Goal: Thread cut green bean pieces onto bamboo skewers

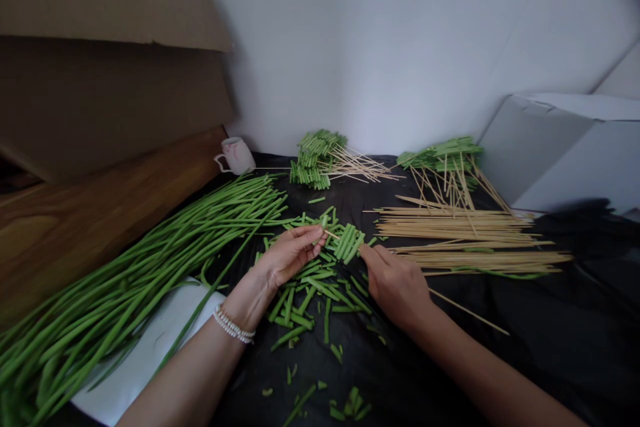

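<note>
My right hand [395, 280] is closed around a thin bamboo skewer [470, 310], whose rear end sticks out below the wrist toward the right. Several short green stem pieces [349, 243] sit side by side across the skewer, just beyond my right fingers. At the skewer's tip my left hand [295, 250] pinches one more cut green stem piece [324, 221]; whether the tip has entered it I cannot tell. Beneath both hands spreads a loose heap of cut green pieces [315, 287] on a black plastic sheet [410, 373].
Long uncut green stems [165, 267] lie at left, partly over a white board [150, 340]. Bare skewers [465, 223] are at right. Filled skewers [320, 153] and another filled pile [445, 153] lie behind. A mug [237, 155], cardboard box [115, 80] and white box [565, 147] stand around.
</note>
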